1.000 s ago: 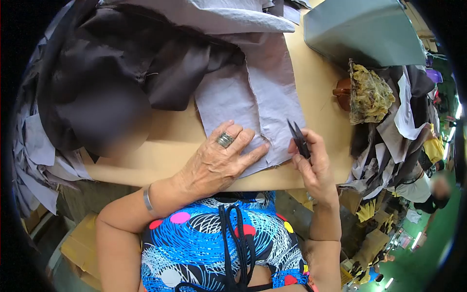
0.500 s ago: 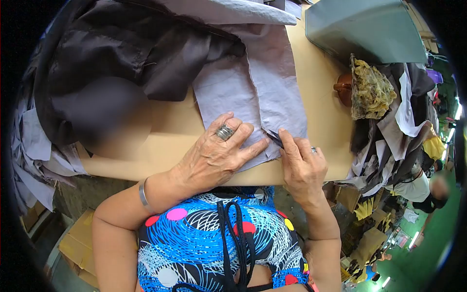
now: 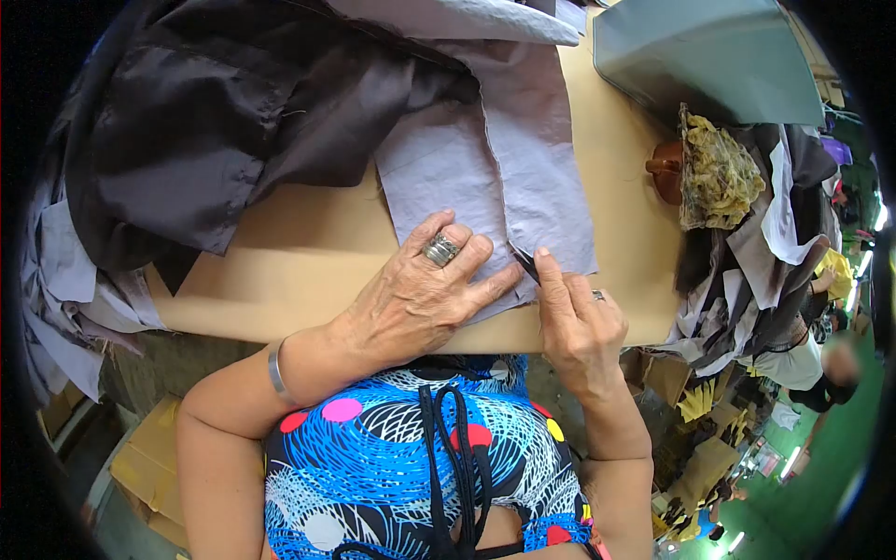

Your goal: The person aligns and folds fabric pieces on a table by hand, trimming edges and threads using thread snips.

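Head view: table (image 3: 308,252), pale cloth (image 3: 551,159) lying on it; my left hand (image 3: 409,291) rests on the cloth, fingers loosely spread; my right hand (image 3: 581,325), beside the seam (image 3: 494,154), grips black snips (image 3: 526,264), tips at that seam.

cloth (image 3: 546,149) on table (image 3: 299,252) | scraps (image 3: 756,257) at right | carton (image 3: 159,457) left of person (image 3: 392,467)

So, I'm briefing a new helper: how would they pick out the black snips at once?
On the tan table, find the pale purple-grey cloth with a seam down it. Near the cloth's lower edge, the right hand holds the black snips, tips at the seam. Unlike the dark cloth further left, they are small, narrow and pointed.
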Action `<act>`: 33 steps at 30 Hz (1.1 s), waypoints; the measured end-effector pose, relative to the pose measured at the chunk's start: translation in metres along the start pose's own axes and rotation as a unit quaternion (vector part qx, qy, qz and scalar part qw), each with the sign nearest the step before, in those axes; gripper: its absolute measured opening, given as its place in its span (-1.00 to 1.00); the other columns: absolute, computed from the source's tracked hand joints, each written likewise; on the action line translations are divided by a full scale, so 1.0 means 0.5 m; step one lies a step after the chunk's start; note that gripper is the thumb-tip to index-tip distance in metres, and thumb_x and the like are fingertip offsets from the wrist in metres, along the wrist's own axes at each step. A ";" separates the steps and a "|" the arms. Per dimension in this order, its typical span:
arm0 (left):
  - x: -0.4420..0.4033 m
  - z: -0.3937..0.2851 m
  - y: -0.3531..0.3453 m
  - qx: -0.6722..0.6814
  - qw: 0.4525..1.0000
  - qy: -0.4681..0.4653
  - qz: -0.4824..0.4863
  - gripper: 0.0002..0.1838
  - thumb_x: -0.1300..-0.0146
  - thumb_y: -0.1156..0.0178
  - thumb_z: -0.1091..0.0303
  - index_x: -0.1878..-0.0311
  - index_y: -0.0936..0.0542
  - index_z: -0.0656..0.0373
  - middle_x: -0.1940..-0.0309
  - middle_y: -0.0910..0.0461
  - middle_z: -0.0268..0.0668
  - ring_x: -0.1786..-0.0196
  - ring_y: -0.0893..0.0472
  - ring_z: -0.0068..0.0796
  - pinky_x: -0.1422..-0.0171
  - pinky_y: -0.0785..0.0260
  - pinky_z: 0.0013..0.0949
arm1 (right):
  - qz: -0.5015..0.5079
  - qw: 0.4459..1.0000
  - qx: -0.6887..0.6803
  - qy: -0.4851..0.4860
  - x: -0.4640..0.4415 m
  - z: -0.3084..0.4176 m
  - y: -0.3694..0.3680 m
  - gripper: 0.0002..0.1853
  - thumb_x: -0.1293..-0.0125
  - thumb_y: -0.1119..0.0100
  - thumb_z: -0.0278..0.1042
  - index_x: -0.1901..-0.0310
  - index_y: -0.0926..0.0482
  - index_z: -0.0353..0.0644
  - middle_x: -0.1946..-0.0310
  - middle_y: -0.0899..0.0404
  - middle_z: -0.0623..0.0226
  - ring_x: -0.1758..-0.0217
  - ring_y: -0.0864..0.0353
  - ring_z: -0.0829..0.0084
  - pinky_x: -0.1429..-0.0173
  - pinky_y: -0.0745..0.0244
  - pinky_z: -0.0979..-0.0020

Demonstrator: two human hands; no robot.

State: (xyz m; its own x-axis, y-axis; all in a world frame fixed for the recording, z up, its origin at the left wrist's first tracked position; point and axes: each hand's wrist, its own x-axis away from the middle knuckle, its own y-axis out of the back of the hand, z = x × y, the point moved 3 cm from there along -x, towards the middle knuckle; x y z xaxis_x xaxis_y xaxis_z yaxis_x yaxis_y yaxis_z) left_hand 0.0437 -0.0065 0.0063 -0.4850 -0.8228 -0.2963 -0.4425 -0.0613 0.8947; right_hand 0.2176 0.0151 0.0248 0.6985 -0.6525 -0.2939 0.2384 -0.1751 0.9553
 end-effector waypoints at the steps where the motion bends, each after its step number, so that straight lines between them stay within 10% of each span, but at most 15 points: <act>1: 0.000 0.000 -0.001 -0.001 1.000 0.002 0.001 -0.57 -0.12 -0.09 0.31 -0.10 -0.58 -0.09 0.19 -0.34 -0.32 0.06 -0.39 -0.38 -0.39 -0.19 -0.11 | 0.015 1.000 0.017 0.008 -0.002 0.002 0.001 -0.48 -0.03 -0.15 -0.47 -0.12 -0.57 -0.25 0.52 -0.39 0.42 0.70 -0.23 0.55 0.54 -0.22 0.46; 33: 0.002 -0.008 -0.008 -0.050 0.998 -0.019 0.041 -0.53 -0.22 0.04 0.28 -0.23 -0.48 -0.05 0.20 -0.38 -0.34 0.02 -0.41 -0.41 -0.39 -0.10 -0.09 | -0.002 0.999 0.044 -0.031 -0.033 0.017 -0.015 -0.45 -0.01 -0.13 -0.46 -0.14 -0.54 -0.27 0.55 -0.33 0.42 0.73 -0.22 0.54 0.55 -0.22 0.47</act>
State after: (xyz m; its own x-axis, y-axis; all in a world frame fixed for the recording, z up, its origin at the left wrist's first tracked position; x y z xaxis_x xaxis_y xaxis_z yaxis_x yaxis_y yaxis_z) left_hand 0.0478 -0.0096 0.0039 -0.5446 -0.8061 -0.2316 -0.3235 -0.0529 0.9447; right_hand 0.1989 0.0210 0.0229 0.6537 -0.6958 -0.2975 0.1782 -0.2406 0.9541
